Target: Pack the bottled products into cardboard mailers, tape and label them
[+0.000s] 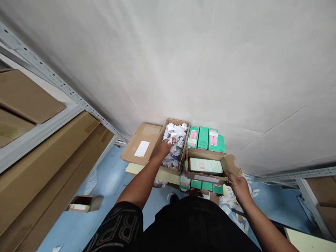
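My left hand [163, 149] is at the near-left part of an open cardboard box full of crumpled paper [176, 141]. Its fingers are curled onto the paper, with the tips partly hidden. My right hand [240, 187] grips the torn right end of a smaller open cardboard box [203, 177]. Inside that box lies a pale green-and-white packaged box [206, 165]. The small carton sits over several green boxes with pink panels [203, 138], which show behind and in front of it.
A closed carton with a white label [142, 148] stands left of the paper-filled box. Shelving with large cartons [49, 168] rises at the left. An open box [84, 203] lies on the blue floor. Paper scraps [231, 203] are at the right, and a pale wall [199, 63] stands behind.
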`<move>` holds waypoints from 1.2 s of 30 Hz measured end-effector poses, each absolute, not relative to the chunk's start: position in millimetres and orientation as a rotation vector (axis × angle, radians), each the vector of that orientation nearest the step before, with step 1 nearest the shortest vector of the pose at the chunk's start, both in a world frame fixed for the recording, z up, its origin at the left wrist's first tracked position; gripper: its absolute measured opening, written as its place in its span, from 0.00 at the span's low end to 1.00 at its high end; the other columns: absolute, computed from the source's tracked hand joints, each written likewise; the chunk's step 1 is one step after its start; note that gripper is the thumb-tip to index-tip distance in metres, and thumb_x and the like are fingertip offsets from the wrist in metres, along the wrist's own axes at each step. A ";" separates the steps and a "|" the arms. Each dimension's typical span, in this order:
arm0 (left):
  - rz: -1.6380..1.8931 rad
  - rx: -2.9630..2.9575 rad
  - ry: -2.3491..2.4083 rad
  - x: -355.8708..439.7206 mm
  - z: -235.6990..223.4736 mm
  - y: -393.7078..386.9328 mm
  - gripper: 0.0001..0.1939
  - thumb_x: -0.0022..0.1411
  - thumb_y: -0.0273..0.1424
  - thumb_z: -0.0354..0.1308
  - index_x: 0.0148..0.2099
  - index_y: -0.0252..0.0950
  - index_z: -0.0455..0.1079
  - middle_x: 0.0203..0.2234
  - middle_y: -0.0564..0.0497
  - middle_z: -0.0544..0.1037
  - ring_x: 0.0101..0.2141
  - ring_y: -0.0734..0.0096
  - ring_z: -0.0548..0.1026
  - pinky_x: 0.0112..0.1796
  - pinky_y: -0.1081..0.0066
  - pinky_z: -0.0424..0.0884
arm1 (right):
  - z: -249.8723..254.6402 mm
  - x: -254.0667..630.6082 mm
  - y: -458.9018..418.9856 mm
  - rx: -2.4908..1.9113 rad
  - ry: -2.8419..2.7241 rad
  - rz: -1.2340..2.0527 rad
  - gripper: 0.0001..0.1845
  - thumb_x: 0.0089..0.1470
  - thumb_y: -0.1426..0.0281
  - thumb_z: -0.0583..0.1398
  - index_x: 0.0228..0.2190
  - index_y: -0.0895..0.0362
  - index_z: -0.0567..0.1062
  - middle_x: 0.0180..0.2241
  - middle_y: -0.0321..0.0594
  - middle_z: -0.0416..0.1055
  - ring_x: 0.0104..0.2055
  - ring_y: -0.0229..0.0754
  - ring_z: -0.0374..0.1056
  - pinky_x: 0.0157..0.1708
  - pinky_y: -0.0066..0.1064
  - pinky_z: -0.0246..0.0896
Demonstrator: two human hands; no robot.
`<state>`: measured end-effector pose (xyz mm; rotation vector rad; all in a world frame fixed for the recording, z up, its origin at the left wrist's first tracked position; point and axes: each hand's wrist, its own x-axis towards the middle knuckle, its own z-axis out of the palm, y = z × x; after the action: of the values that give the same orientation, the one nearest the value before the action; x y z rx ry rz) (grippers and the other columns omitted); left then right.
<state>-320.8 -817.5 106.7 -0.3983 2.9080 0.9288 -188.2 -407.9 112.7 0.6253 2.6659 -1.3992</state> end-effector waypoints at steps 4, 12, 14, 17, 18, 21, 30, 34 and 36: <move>1.033 -0.131 3.117 -291.6 148.4 -826.4 0.14 0.67 0.34 0.54 0.49 0.37 0.77 0.41 0.44 0.81 0.44 0.57 0.78 0.46 0.67 0.70 | 123.3 -187.2 -418.2 0.627 2.625 -1.340 0.29 0.51 0.48 0.57 0.13 0.58 0.73 0.15 0.42 0.68 0.24 0.45 0.65 0.22 0.32 0.55; 0.932 1.003 2.858 -231.9 193.1 -743.9 0.15 0.71 0.35 0.52 0.51 0.40 0.78 0.41 0.42 0.78 0.48 0.55 0.74 0.56 0.56 0.65 | 138.1 -179.3 -431.9 0.612 2.659 -1.353 0.28 0.50 0.49 0.56 0.17 0.59 0.77 0.19 0.44 0.74 0.29 0.50 0.71 0.26 0.32 0.59; 0.963 1.069 2.810 -226.5 189.1 -723.5 0.13 0.70 0.36 0.55 0.51 0.40 0.78 0.39 0.41 0.78 0.47 0.53 0.74 0.55 0.56 0.67 | 139.9 -174.2 -433.6 0.609 2.688 -1.354 0.28 0.50 0.48 0.56 0.15 0.58 0.76 0.18 0.44 0.72 0.27 0.50 0.70 0.25 0.32 0.58; 1.043 1.144 2.707 -222.0 185.7 -713.8 0.14 0.67 0.39 0.60 0.52 0.41 0.77 0.43 0.42 0.79 0.48 0.52 0.75 0.53 0.55 0.68 | 140.3 -162.0 -433.3 0.675 2.710 -1.375 0.29 0.50 0.48 0.56 0.14 0.57 0.74 0.17 0.44 0.72 0.26 0.49 0.69 0.25 0.32 0.57; 1.079 1.169 2.670 -220.7 185.7 -715.2 0.15 0.67 0.39 0.60 0.53 0.42 0.77 0.46 0.42 0.79 0.49 0.52 0.75 0.55 0.55 0.68 | 139.5 -156.7 -432.1 0.707 2.713 -1.393 0.28 0.50 0.48 0.57 0.14 0.57 0.75 0.18 0.44 0.73 0.26 0.49 0.70 0.25 0.32 0.57; 1.229 1.099 2.694 -218.5 183.0 -722.8 0.16 0.68 0.36 0.58 0.56 0.43 0.75 0.55 0.43 0.76 0.57 0.51 0.72 0.61 0.52 0.64 | 134.0 -136.3 -425.1 0.861 2.707 -1.448 0.28 0.50 0.48 0.57 0.15 0.57 0.75 0.18 0.44 0.73 0.27 0.49 0.70 0.26 0.32 0.57; 1.546 0.580 2.234 -210.9 150.1 -650.3 0.27 0.67 0.42 0.57 0.65 0.40 0.66 0.58 0.42 0.76 0.56 0.56 0.75 0.54 0.60 0.72 | 133.2 -50.7 -384.2 1.329 2.573 -1.734 0.27 0.52 0.48 0.59 0.18 0.57 0.75 0.20 0.42 0.73 0.28 0.48 0.69 0.27 0.33 0.60; 1.492 0.689 2.269 -191.9 156.6 -589.6 0.17 0.68 0.41 0.54 0.52 0.38 0.76 0.47 0.45 0.82 0.50 0.56 0.78 0.52 0.61 0.72 | 134.6 -8.7 -348.7 1.502 2.542 -1.646 0.28 0.52 0.47 0.59 0.15 0.56 0.73 0.15 0.41 0.67 0.25 0.48 0.67 0.24 0.33 0.56; 1.412 0.695 2.306 -178.8 159.0 -558.3 0.15 0.68 0.41 0.54 0.44 0.37 0.77 0.38 0.46 0.84 0.43 0.57 0.79 0.47 0.63 0.73 | 131.1 15.0 -325.1 1.551 2.560 -1.621 0.29 0.53 0.47 0.59 0.14 0.56 0.74 0.13 0.40 0.65 0.24 0.48 0.67 0.24 0.34 0.56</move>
<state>-178.8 -558.3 159.0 0.6948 2.3063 1.4119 15.0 -325.1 131.1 1.5511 2.5595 -1.6206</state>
